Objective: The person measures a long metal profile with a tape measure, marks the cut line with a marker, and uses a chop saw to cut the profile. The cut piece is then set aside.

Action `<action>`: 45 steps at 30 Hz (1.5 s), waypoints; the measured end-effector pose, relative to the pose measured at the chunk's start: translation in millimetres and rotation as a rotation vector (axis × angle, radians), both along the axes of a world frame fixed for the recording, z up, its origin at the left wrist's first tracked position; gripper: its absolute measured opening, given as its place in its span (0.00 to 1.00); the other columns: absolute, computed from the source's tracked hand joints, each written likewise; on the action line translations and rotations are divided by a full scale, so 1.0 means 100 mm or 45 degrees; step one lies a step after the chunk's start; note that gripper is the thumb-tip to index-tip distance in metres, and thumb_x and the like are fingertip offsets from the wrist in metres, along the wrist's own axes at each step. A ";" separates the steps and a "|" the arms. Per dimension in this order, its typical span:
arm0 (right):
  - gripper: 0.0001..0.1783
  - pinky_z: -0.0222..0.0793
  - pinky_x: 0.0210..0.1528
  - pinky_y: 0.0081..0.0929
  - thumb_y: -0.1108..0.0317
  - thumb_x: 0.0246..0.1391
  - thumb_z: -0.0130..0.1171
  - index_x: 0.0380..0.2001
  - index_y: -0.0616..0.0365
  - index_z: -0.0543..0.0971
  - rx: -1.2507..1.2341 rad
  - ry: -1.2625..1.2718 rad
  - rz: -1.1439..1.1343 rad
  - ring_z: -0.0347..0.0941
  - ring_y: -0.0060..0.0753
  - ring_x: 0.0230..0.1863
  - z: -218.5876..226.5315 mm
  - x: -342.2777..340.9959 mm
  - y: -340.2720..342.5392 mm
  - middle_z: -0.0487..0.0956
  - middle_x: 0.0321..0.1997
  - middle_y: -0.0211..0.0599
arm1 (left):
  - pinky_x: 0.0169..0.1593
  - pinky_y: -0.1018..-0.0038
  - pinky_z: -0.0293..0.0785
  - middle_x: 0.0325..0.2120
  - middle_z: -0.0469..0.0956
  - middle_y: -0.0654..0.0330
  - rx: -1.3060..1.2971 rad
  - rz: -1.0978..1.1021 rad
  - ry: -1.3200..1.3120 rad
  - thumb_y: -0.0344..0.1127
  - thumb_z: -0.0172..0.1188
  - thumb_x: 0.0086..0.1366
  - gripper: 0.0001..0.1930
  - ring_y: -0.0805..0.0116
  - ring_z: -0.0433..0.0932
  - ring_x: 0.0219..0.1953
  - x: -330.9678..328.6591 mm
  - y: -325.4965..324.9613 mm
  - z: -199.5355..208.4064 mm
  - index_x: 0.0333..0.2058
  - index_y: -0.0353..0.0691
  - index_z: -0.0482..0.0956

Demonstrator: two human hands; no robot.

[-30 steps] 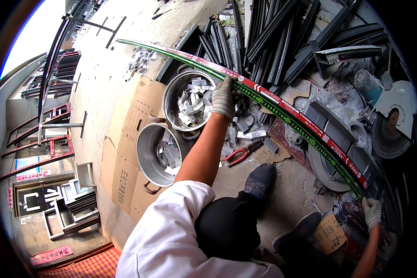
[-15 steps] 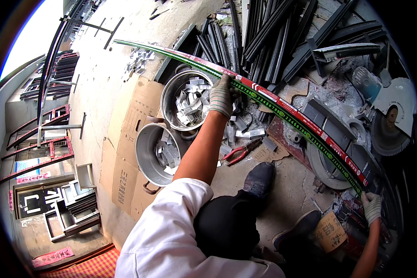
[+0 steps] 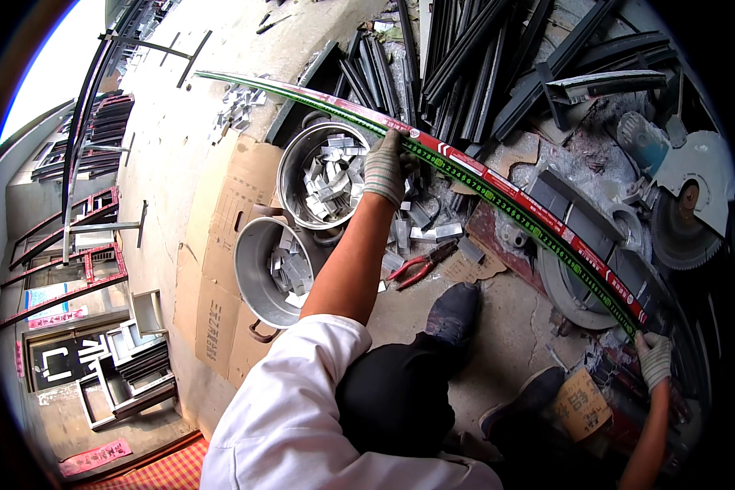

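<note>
A long profile covered in red printed film (image 3: 502,183) slants across the view from the far left to the near right. Along its near edge runs a black measuring tape with green markings (image 3: 510,211). My left hand (image 3: 384,170), in a striped knit glove, is closed round both near their middle, above the rim of a metal pot (image 3: 283,186). At the near right end my right hand (image 3: 653,359), also gloved, closes on the profile and tape; its fingertips are partly hidden. Short cut metal pieces (image 3: 335,180) fill part of the pot.
A second pot (image 3: 245,273) with cut pieces stands on flattened cardboard (image 3: 212,269). Red-handled pliers (image 3: 416,269) lie by my shoe. A mitre saw with a toothed blade (image 3: 688,237) stands at right. Dark profiles (image 3: 465,82) are piled at the back; frames (image 3: 131,367) sit at left.
The whole view has shifted slightly to the left. Both hands keep their hold on the profile and tape, whose slant stays nearly the same.
</note>
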State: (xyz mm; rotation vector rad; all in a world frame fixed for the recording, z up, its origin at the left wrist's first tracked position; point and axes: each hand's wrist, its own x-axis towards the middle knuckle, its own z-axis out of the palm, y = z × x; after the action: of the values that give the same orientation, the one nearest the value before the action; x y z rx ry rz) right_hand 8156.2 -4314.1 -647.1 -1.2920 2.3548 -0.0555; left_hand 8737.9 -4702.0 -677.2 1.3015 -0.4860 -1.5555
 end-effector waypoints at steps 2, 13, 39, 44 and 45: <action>0.26 0.75 0.44 0.38 0.54 0.58 0.69 0.34 0.75 0.82 -0.026 -0.070 -0.035 0.80 0.40 0.35 0.03 0.02 0.01 0.84 0.34 0.54 | 0.22 0.78 0.64 0.23 0.65 0.69 0.017 -0.002 -0.020 0.42 0.62 0.67 0.08 0.77 0.65 0.19 -0.02 0.00 0.00 0.35 0.46 0.78; 0.23 0.74 0.39 0.37 0.54 0.61 0.64 0.32 0.69 0.85 0.200 -0.186 0.021 0.81 0.41 0.30 0.34 0.16 -0.24 0.85 0.29 0.53 | 0.21 0.79 0.62 0.19 0.64 0.71 0.117 -0.049 -0.124 0.47 0.64 0.70 0.12 0.76 0.64 0.18 -0.06 0.03 -0.09 0.34 0.49 0.73; 0.28 0.73 0.33 0.34 0.42 0.62 0.61 0.30 0.59 0.88 0.307 -0.240 -0.037 0.74 0.33 0.22 0.26 0.15 -0.34 0.80 0.19 0.39 | 0.67 0.55 0.63 0.57 0.76 0.50 -1.496 -1.756 -2.039 0.42 0.77 0.50 0.40 0.45 0.72 0.60 -1.10 0.24 0.12 0.62 0.44 0.73; 0.22 0.73 0.36 0.30 0.49 0.61 0.64 0.34 0.61 0.88 0.398 -0.246 -0.091 0.75 0.27 0.26 0.32 0.18 -0.42 0.83 0.24 0.42 | 0.62 0.57 0.68 0.50 0.81 0.52 -1.546 -1.734 -1.979 0.36 0.73 0.53 0.30 0.48 0.77 0.54 -1.11 0.16 0.07 0.56 0.42 0.78; 0.23 0.73 0.35 0.31 0.48 0.61 0.64 0.34 0.61 0.88 0.357 -0.261 -0.104 0.74 0.27 0.25 0.30 0.17 -0.41 0.83 0.23 0.41 | 0.61 0.57 0.69 0.50 0.81 0.52 -1.572 -1.714 -1.979 0.35 0.73 0.54 0.29 0.48 0.77 0.53 -1.07 0.12 0.04 0.56 0.42 0.78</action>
State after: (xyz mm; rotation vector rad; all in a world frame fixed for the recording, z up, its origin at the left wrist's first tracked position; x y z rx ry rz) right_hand 8173.1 -4355.1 -617.5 -1.0061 2.1495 0.1082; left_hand 8630.6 -4689.6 -673.6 0.7556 -3.0754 -0.2390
